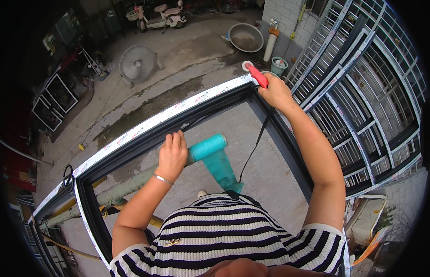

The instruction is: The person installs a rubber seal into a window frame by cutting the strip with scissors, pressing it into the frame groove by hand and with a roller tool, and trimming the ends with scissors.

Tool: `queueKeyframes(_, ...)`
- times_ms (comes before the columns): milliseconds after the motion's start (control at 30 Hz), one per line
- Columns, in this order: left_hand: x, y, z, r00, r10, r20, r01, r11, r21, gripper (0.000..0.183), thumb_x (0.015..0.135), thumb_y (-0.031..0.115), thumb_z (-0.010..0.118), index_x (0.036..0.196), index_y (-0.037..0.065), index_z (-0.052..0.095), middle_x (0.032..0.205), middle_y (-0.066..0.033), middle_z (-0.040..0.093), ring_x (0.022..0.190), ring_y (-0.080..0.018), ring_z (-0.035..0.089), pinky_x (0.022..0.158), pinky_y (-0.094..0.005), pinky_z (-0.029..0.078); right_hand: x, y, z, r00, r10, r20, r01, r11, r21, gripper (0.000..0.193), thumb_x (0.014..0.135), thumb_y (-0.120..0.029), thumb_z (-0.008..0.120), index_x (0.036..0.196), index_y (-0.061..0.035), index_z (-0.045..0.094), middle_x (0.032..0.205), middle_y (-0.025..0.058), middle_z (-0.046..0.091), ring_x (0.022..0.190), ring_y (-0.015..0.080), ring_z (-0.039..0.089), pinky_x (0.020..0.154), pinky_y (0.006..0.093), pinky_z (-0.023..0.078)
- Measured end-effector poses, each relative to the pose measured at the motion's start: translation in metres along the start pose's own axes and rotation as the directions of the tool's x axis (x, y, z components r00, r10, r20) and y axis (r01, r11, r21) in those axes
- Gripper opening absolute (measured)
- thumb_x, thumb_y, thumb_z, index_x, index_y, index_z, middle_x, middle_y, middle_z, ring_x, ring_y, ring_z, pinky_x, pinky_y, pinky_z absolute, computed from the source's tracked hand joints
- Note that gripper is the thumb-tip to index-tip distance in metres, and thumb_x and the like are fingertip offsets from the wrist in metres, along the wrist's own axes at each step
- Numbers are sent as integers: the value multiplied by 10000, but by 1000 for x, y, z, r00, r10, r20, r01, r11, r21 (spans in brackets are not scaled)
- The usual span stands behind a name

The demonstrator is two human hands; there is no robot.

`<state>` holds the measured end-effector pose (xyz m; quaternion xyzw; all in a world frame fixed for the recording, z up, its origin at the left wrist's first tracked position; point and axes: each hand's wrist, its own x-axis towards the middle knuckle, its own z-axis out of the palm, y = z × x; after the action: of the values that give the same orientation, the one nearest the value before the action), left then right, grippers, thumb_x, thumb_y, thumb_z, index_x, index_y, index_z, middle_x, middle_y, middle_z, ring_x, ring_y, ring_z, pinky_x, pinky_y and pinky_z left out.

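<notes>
A large dark metal window frame [173, 116] lies in front of me, its outer face covered in white printed protective film. My right hand [276, 93] is closed round a red-handled tool [258, 76] with a round whitish end, at the frame's far right corner. A thin black strip [257, 144] hangs from near this hand into the frame's opening. At the far bar's inner edge, my left hand [173, 154] has its fingers curled and pressed together; what they grip, if anything, is hidden. Below, a turquoise film roll [208, 147] lies partly unrolled beside a wrapped pole.
Black-handled scissors [67, 177] rest at the frame's left corner. Several metal grilles [358, 111] lean close on the right. Beyond the frame are a round fan [138, 63], a metal basin [245, 38], a bucket [279, 66] and a pink scooter [160, 16].
</notes>
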<state>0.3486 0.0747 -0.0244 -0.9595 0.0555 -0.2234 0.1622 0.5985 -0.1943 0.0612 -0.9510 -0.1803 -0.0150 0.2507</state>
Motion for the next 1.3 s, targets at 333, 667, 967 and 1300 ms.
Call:
queueKeyframes(333,22,9,5,1000,-5,4,5,986,-168,384,801,77,583,1146,-79,643,959,-97,565,925,-255,546,765,-348,474,-6,-4,-1,998,54,19,-54,999,-8,325,820,-245,660,1103,-88,627,1046,198,709,1032,395,665,891,513,506)
queueKeyframes(667,44,21,10,998,27,-65,-34,992,-118,195,787,74,585,922,-30,679,949,-90,543,899,-242,523,732,-315,458,-2,-1,1,991,135,-19,-131,983,132,337,813,-263,658,1099,-85,657,1039,202,713,1021,398,671,898,498,508)
queueKeyframes(967,48,14,8,995,94,-33,-98,978,-184,257,796,73,581,1003,-49,672,925,-85,548,885,-244,541,720,-340,468,-6,2,-1,992,121,-29,-115,981,158,330,811,-261,667,1091,-86,667,1024,206,716,1010,400,676,876,493,518)
queueKeyframes(1300,49,21,6,997,78,15,-75,987,-141,359,807,80,577,1125,-70,650,936,-103,563,905,-261,551,737,-346,510,-8,9,-2,971,215,-105,-170,929,330,322,816,-281,689,1079,-95,670,1034,206,715,1024,399,674,867,489,520)
